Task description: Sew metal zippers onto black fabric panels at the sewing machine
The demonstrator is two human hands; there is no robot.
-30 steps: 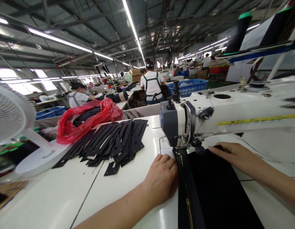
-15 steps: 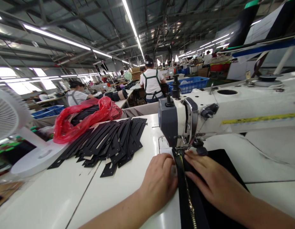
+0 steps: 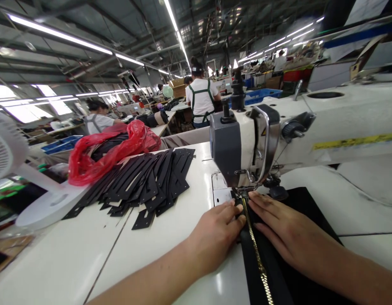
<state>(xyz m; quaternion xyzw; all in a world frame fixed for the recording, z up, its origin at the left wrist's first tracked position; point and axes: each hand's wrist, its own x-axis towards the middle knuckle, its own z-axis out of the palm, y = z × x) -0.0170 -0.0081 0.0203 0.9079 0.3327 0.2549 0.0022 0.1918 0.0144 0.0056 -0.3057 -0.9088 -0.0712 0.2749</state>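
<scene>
A white sewing machine (image 3: 310, 127) stands on a white table (image 3: 97, 250). Black fabric (image 3: 305, 203) with a gold zipper (image 3: 256, 250) runs under the machine's presser foot (image 3: 242, 192). My left hand (image 3: 216, 235) lies flat on the left side of the zipper, fingers stretched toward the foot. On the right side of the zipper rests my right hand (image 3: 278, 228), fingers straight and pressing the black fabric. Both sets of fingertips sit just in front of the needle.
A fanned pile of black cut pieces (image 3: 142, 182) lies at the table's middle left, with a red plastic bag (image 3: 110, 152) behind it. A white fan (image 3: 12, 165) stands at the left edge. Two people (image 3: 200, 99) sit at tables farther back, beside blue crates (image 3: 262, 94).
My right hand has slid left from the far side of the fabric to the zipper. Both hands have crept forward toward the presser foot, and the view has come closer.
</scene>
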